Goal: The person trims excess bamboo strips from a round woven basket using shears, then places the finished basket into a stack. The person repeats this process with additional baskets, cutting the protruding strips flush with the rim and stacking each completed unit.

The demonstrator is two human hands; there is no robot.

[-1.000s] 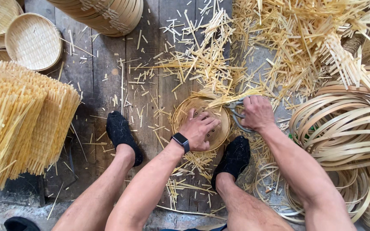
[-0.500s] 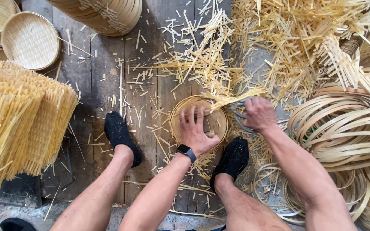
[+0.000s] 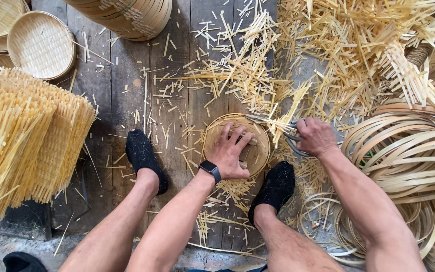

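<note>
A small round woven bamboo basket (image 3: 258, 151) lies on the wooden floor between my feet. My left hand (image 3: 232, 151), with a black watch on the wrist, presses flat into it with fingers spread. My right hand (image 3: 315, 136) is closed around the grey handles of metal shears (image 3: 292, 143) at the basket's right rim, where loose bamboo strips (image 3: 288, 113) stick out from the edge.
Cut bamboo slivers (image 3: 328, 55) litter the planks ahead. Woven square mats (image 3: 21, 136) are stacked at the left, round baskets (image 3: 41, 45) at the top left, a basket stack (image 3: 127, 17) at the top, bamboo hoops (image 3: 414, 151) at the right. My black shoes (image 3: 142, 156) flank the basket.
My left hand has shifted from the basket's lower rim up into its middle and spread flat. The basket turned slightly. My right hand stayed at the right rim.
</note>
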